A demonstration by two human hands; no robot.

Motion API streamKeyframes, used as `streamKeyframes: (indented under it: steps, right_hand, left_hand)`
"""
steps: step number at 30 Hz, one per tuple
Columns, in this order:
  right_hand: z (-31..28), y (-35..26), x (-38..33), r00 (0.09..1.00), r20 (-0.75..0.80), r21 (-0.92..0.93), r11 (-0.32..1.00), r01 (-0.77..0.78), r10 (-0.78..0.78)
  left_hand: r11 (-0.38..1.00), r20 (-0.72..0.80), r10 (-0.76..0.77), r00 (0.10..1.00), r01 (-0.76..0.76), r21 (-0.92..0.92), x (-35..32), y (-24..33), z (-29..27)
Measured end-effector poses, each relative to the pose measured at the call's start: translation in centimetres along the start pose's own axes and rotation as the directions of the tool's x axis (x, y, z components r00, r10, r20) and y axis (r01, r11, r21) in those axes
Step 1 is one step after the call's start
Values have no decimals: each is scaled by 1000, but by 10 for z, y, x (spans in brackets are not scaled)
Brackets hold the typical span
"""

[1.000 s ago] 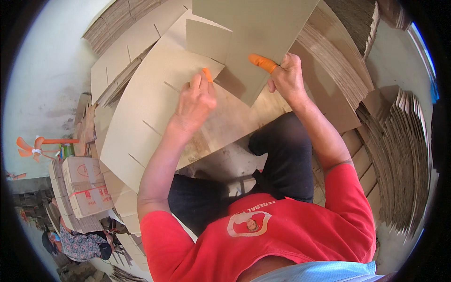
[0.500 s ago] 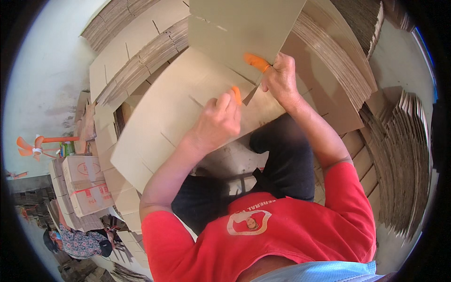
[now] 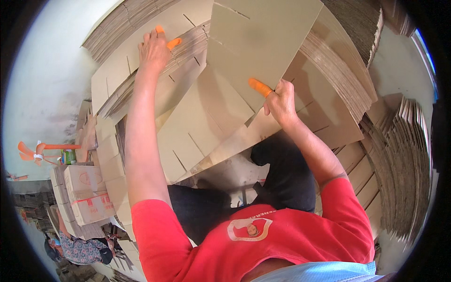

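My right hand (image 3: 282,104) pinches the near edge of a slotted tan cardboard sheet (image 3: 263,42), its thumb in an orange finger cover. This sheet stands tilted over another cardboard sheet (image 3: 206,110), which lies across my lap area; whether the two are joined I cannot tell. Stretched out to the far left, my left hand (image 3: 154,50) rests at the edge of a stack of slotted cardboard sheets (image 3: 115,75). Its thumb and a finger, both in orange covers, are apart, with no sheet lifted in them.
More cardboard stacks stand at the right (image 3: 336,70) and far right (image 3: 404,164). At the left are a taped carton (image 3: 89,192) and an orange fan (image 3: 33,152). Another person (image 3: 82,249) in a patterned top is at the lower left.
My left hand has left the cardboard sheet in front of me and reached far left onto the stack. My right hand, still gripping its sheet, has come slightly nearer, and the sheet has shifted right.
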State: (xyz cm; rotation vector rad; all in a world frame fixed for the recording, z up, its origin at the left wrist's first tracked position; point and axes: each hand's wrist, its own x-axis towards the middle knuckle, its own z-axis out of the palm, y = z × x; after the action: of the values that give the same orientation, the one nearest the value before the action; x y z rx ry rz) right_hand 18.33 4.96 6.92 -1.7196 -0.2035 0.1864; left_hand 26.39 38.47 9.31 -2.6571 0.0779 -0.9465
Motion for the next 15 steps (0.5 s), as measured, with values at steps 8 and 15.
streamKeyframes:
  steps: [8,15]
  right_hand:
    - [-4,14,5,997,-1,61,996,71,-71]
    - [-3,9,0,996,-4,63,994,95,-95]
  left_hand:
    - [988,150,143,978,-132,-82,17,7,-1]
    - [977,-20,164,986,-165,-137,3,13,-16]
